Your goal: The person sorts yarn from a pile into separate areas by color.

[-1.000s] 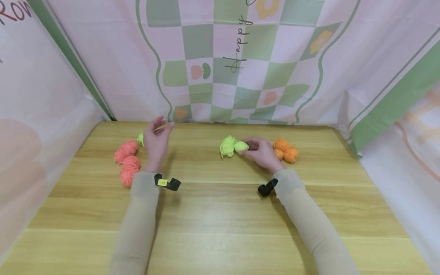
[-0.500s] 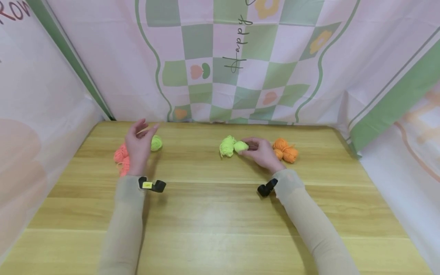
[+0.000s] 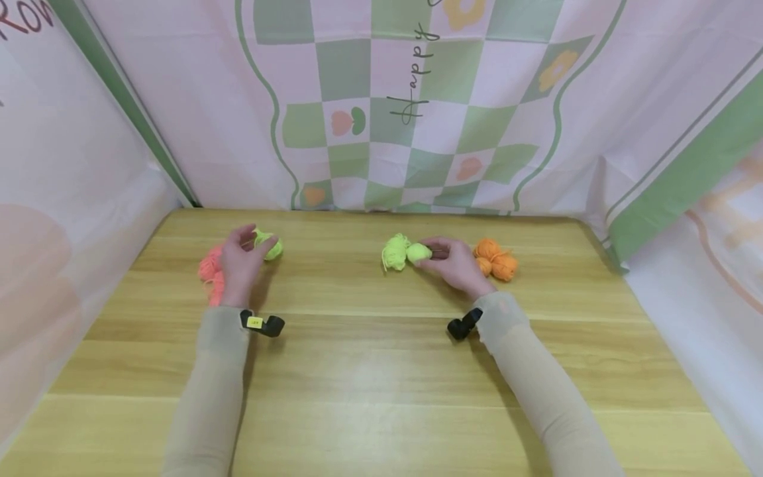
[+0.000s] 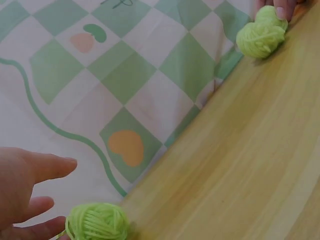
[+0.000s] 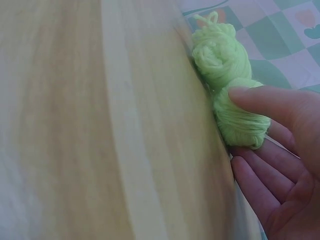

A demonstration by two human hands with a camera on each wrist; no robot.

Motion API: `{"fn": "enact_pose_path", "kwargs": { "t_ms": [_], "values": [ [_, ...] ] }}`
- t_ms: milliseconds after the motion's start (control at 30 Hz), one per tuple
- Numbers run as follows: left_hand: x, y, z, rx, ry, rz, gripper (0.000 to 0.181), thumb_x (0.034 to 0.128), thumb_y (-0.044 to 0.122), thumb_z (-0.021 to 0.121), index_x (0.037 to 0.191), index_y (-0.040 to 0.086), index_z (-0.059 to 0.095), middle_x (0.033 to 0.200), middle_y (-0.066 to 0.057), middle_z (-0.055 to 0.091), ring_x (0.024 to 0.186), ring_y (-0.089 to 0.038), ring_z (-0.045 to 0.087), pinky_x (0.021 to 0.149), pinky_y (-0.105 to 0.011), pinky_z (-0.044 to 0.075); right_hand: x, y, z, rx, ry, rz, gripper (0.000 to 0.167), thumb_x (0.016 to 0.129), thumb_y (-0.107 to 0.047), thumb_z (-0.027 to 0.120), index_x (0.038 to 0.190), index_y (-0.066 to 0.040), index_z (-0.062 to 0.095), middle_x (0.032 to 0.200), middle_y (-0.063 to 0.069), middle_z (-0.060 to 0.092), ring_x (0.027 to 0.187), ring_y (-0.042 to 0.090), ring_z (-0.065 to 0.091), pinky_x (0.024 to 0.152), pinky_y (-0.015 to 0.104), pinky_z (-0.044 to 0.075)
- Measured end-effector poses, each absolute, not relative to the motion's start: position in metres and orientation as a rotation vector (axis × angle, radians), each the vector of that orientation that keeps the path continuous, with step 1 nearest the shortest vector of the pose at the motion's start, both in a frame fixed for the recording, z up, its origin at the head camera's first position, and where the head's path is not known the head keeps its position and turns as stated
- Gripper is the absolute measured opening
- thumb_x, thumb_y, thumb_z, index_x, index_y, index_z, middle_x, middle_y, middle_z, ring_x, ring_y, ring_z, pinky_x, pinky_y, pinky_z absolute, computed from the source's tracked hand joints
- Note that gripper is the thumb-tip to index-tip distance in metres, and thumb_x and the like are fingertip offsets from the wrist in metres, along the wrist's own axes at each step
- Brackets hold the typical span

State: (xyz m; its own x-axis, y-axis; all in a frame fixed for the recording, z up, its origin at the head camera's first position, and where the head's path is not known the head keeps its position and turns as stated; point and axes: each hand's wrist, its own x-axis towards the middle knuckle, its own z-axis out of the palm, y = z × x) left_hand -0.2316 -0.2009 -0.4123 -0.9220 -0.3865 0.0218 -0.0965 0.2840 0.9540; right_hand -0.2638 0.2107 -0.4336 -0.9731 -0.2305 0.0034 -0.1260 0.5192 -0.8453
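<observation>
My left hand (image 3: 240, 270) is beside a light green yarn ball (image 3: 272, 247) at the table's back left. In the left wrist view its fingers are spread, with fingertips at that ball (image 4: 97, 221) and the thumb raised apart from it. Near the middle, my right hand (image 3: 457, 266) pinches another light green yarn ball (image 3: 420, 254) between thumb and fingers. This ball (image 5: 241, 117) touches a further light green yarn ball (image 5: 220, 57). Pink yarn balls (image 3: 210, 264) lie left of my left hand, partly covered by it.
Several orange yarn balls (image 3: 503, 267) sit together just right of my right hand. A patterned cloth (image 3: 390, 132) hangs along the back edge of the wooden table (image 3: 369, 371), with more cloth at both sides.
My left hand has moved left, across the pink yarn, then lowered toward the left green yarn ball, which came into view. My right hand stays in place with its yarn ball.
</observation>
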Motion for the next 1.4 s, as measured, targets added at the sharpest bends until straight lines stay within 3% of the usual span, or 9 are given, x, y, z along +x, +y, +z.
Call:
{"fn": "enact_pose_path", "kwargs": {
  "t_ms": [233, 567, 1067, 1400],
  "values": [
    [-0.236, -0.196, -0.417, 0.407, -2.371, -1.699, 0.066, 0.0898, 0.018, 0.079, 0.148, 0.006, 0.05, 0.145, -0.017, 0.052, 0.132, -0.03, 0.047, 0.111, -0.038, 0.039, -0.264, 0.21, -0.431, -0.3, 2.652, -1.452, 0.047, 0.089, -0.024, 0.082, 0.132, -0.012, 0.067, 0.13, 0.009, 0.065, 0.116, 0.027, 0.063, 0.099, 0.042, 0.051],
    [-0.238, -0.181, -0.425, 0.3, -2.476, -1.619, 0.05, 0.0872, 0.018, 0.082, 0.131, 0.003, 0.063, 0.13, -0.017, 0.061, 0.12, -0.032, 0.055, 0.105, -0.042, 0.045, -0.264, 0.21, -0.433, -0.312, 2.666, -1.445, 0.046, 0.089, -0.024, 0.082, 0.131, -0.012, 0.067, 0.129, 0.009, 0.065, 0.115, 0.027, 0.063, 0.099, 0.042, 0.052],
    [-0.238, -0.179, -0.43, 0.328, -2.538, -1.571, 0.068, 0.0858, 0.016, 0.082, 0.142, 0.0, 0.047, 0.136, -0.023, 0.056, 0.122, -0.038, 0.053, 0.104, -0.048, 0.045, -0.264, 0.212, -0.436, -0.317, 2.658, -1.453, 0.049, 0.089, -0.027, 0.083, 0.132, -0.012, 0.066, 0.13, 0.009, 0.065, 0.115, 0.026, 0.064, 0.098, 0.041, 0.052],
    [-0.239, -0.18, -0.43, 0.337, -2.595, -1.535, 0.059, 0.0896, 0.018, 0.078, 0.141, 0.003, 0.053, 0.138, -0.021, 0.056, 0.125, -0.038, 0.052, 0.107, -0.049, 0.043, -0.264, 0.212, -0.435, -0.321, 2.654, -1.464, 0.049, 0.088, -0.028, 0.083, 0.133, -0.013, 0.066, 0.13, 0.008, 0.065, 0.115, 0.025, 0.063, 0.099, 0.041, 0.052]
  ]
}}
